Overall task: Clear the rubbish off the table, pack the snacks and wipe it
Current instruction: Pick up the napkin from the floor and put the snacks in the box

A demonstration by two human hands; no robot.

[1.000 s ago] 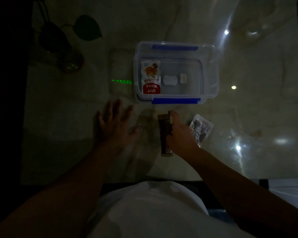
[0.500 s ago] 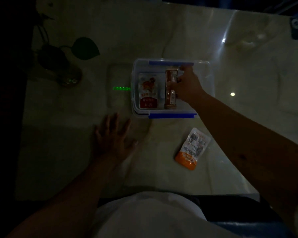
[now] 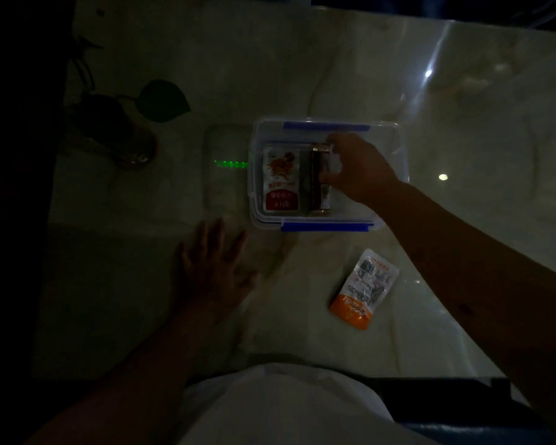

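A clear plastic box with blue clips stands in the middle of the pale marble table. Inside it lies a red and white snack packet, and beside that a long brown snack bar. My right hand reaches into the box, its fingers curled round the bar's right side; something small and white shows between the fingers. My left hand rests flat on the table, fingers spread, in front of the box's left corner. An orange and white snack packet lies on the table near the box's front right.
The room is very dark. A glass vase with a dark leaf stands at the left. A faint clear rectangular thing with a row of green lights lies left of the box. The table's near edge runs by my body.
My right hand lifted the brown bar from the table's front, carried it into the box and lowered it beside the red packet. The left hand stayed flat.
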